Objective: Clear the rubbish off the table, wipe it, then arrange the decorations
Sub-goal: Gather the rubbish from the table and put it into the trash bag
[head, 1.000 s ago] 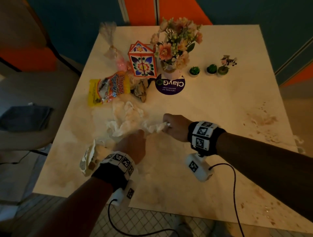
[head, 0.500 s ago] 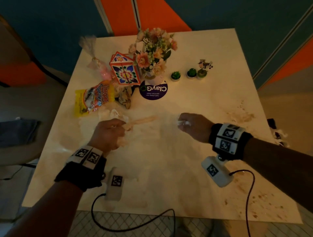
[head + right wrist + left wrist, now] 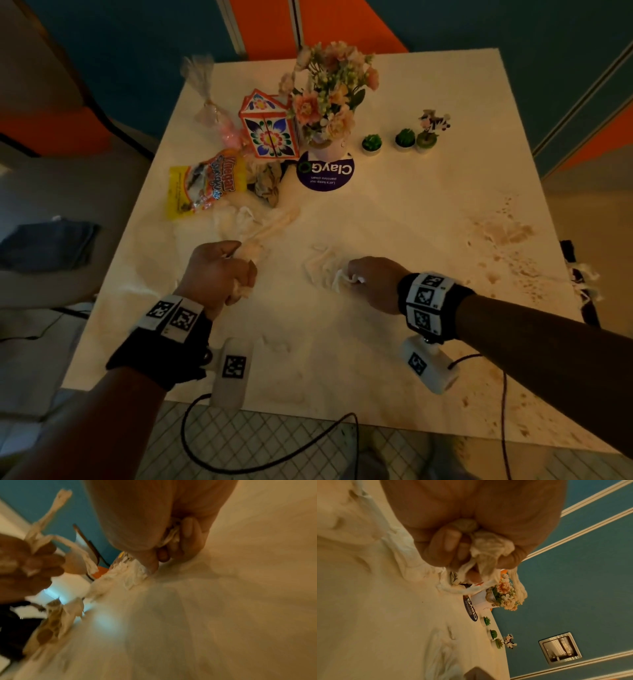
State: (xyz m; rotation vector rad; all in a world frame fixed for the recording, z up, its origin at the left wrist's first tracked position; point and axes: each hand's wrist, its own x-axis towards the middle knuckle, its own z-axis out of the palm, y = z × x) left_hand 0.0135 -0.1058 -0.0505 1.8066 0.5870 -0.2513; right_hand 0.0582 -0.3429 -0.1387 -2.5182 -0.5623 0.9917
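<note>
My left hand grips a wad of crumpled white tissue, a twisted strand of it trailing toward the far left. To the right, my right hand holds tissue scraps in its curled fingers, and its thumb presses another crumpled tissue on the cream table. More tissue lies beside a yellow snack bag and a crushed wrapper. The decorations stand at the back: a painted house box, a flower pot, small green plants and a zebra figure.
A purple round coaster lies under the flower pot. A clear pink sweet bag lies at the back left. Brown stains mark the table's right side. A dark cloth lies off the table to the left. Wrist cables hang below the near edge.
The hands have pulled apart, tearing the tissue between them. The left hand stays near the pile with its wad; the right hand moved right and down onto a tissue on the table.
</note>
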